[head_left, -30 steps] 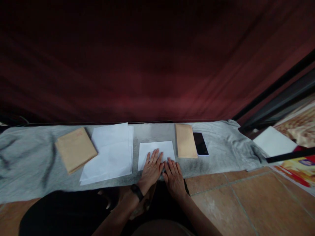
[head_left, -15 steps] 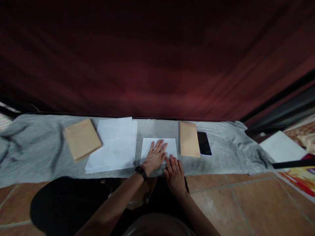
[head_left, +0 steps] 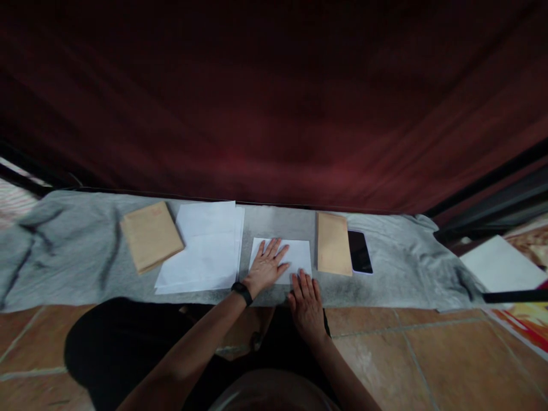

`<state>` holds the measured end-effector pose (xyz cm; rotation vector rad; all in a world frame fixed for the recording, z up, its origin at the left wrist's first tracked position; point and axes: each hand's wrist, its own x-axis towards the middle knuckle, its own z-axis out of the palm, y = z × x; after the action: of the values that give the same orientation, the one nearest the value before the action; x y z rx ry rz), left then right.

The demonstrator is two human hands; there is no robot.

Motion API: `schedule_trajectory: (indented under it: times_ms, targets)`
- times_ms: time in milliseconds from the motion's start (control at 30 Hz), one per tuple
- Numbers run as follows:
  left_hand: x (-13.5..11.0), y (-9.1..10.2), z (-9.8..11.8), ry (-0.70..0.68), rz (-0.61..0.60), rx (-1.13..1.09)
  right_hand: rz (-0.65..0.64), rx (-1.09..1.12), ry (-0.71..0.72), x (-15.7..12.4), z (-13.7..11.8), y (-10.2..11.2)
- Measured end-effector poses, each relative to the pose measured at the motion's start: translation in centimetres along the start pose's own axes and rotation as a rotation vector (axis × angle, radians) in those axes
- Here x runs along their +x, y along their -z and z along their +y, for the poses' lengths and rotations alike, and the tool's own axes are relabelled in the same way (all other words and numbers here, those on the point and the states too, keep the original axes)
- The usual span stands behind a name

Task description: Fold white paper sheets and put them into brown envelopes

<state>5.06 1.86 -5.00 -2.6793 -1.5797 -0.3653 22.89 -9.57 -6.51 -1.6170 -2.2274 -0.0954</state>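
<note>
A small white sheet of paper [head_left: 299, 254], perhaps folded, lies flat on the grey cloth in front of me. My left hand [head_left: 266, 266], with a black band on the wrist, rests palm down on its left half, fingers spread. My right hand [head_left: 306, 302] lies flat at the paper's lower right corner, fingertips touching the near edge. Left of it is a stack of larger white sheets [head_left: 208, 245]. Brown envelopes [head_left: 152, 236] overlap that stack's left side. Another brown envelope [head_left: 334, 245] lies to the right of the small paper.
A phone [head_left: 360, 252] with a dark screen lies right beside the single envelope. Grey cloth [head_left: 406, 257] covers the narrow surface. A dark red curtain [head_left: 274, 142] hangs behind it. At far right are a white panel [head_left: 500, 264] and a black bar [head_left: 516, 296].
My left hand has slid left over the small paper, its fingers spreading wider. My right hand stays at the near edge. The whole view has shifted slightly.
</note>
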Motion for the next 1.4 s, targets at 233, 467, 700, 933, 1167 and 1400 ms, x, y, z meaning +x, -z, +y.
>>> schedule_trajectory:
  times_ms: [233, 467, 700, 933, 1167, 1400]
  targets:
    - [-0.3, 0.0, -1.8, 0.046, 0.002, 0.016, -0.009, -0.01, -0.021, 0.0, -0.1, 0.1]
    - [-1.4, 0.4, -1.7, 0.125, 0.061, 0.02, 0.006, -0.014, -0.044, 0.2, -0.4, 0.2]
    - [-4.3, 0.8, 1.7, -0.14, -0.013, -0.066, 0.002, -0.021, -0.045, 0.2, -0.6, 0.2]
    - [-4.2, 1.9, -0.3, -0.208, -0.13, -0.072, -0.031, 0.026, -0.078, 1.1, -0.1, 0.7]
    - [-4.7, 1.8, 0.3, -0.182, -0.137, -0.007, -0.002, 0.061, -0.094, 1.4, 0.3, 0.7]
    - [-5.3, 2.0, 0.9, -0.157, -0.119, -0.007, 0.042, 0.098, -0.061, 2.2, 0.5, -0.1]
